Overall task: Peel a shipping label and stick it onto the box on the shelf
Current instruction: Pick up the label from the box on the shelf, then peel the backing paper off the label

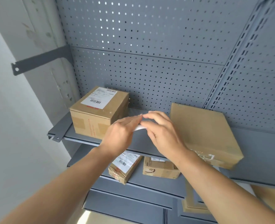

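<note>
The shipping label [139, 126], a small white slip seen nearly edge-on, is pinched between the fingertips of the left hand [119, 133] and the right hand [162, 131], both grips being clamped on it in front of the shelf [72, 134]. The unlabelled cardboard box [204, 135] lies just to the right of that slip, directly behind the right hand, with its long axis running from the pegboard toward the shelf's front edge. The right hand is judged the nearer for carrying the label across, while the already-labelled box [99, 110] stands left of the label.
</note>
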Action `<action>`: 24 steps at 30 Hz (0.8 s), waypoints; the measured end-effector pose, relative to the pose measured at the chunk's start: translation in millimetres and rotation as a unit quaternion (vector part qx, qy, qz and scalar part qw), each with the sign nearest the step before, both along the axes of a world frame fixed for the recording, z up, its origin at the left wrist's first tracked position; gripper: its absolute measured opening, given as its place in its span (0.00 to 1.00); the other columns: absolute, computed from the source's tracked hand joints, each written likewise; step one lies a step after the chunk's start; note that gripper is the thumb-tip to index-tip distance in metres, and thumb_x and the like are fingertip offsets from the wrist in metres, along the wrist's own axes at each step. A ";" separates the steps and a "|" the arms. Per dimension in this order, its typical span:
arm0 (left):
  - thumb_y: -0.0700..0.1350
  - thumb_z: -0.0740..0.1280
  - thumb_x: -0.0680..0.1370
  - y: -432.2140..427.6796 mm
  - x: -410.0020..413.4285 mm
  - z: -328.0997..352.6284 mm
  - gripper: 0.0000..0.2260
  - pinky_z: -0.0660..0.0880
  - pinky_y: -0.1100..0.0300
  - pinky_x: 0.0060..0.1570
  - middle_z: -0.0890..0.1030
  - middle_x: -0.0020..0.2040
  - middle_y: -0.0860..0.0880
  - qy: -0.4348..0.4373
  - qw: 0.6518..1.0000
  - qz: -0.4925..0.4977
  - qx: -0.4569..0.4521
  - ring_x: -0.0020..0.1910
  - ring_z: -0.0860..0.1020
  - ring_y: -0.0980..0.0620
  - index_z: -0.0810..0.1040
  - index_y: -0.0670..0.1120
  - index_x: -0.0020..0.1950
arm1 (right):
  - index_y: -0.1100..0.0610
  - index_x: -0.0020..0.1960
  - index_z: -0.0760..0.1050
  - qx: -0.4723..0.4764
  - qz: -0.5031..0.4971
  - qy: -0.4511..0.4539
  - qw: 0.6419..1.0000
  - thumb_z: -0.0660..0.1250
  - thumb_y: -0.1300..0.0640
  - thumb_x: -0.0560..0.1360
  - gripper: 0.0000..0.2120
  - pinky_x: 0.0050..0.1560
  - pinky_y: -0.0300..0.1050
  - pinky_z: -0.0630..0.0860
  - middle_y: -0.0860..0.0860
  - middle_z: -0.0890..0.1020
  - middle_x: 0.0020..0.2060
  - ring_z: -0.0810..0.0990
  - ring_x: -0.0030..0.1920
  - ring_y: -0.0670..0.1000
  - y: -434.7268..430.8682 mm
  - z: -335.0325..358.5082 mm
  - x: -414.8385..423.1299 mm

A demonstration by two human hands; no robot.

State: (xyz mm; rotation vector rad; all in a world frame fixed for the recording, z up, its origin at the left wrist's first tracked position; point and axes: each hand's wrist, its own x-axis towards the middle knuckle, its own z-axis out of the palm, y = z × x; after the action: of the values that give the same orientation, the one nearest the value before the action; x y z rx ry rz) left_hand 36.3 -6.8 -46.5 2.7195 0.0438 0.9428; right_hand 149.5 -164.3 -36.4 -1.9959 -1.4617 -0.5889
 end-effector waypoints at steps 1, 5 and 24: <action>0.33 0.54 0.74 -1.2 1.5 11.7 0.26 0.84 0.47 0.44 0.83 0.63 0.42 -0.022 1.000 0.002 0.016 0.56 0.84 0.40 0.77 0.40 0.70 | 0.53 0.59 0.83 0.017 -0.008 -0.006 1.000 0.68 0.63 0.76 0.14 0.49 0.57 0.82 0.51 0.81 0.62 0.78 0.64 0.56 -3.2 12.9 -1.4; 0.27 0.58 0.70 -2.1 3.8 54.7 0.31 0.81 0.53 0.47 0.82 0.67 0.46 -0.135 0.987 0.046 0.068 0.60 0.83 0.45 0.78 0.44 0.71 | 0.54 0.71 0.74 0.088 -0.062 0.046 0.993 0.70 0.52 0.76 0.24 0.57 0.52 0.80 0.50 0.77 0.67 0.77 0.65 0.52 -21.5 57.9 -10.6; 0.33 0.47 0.82 -33.1 17.0 166.3 0.26 0.66 0.42 0.72 0.72 0.76 0.49 -0.298 0.935 0.052 0.185 0.78 0.67 0.45 0.74 0.47 0.74 | 0.56 0.49 0.82 0.292 0.069 0.344 0.890 0.66 0.64 0.81 0.07 0.37 0.38 0.80 0.48 0.88 0.41 0.86 0.46 0.44 -67.3 174.5 -46.7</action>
State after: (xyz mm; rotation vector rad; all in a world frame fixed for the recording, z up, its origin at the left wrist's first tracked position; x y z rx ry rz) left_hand 53.3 -39.9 119.8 2.6272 -0.1174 1.9397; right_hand 102.9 -231.7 138.1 -1.3867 -0.8383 -0.1762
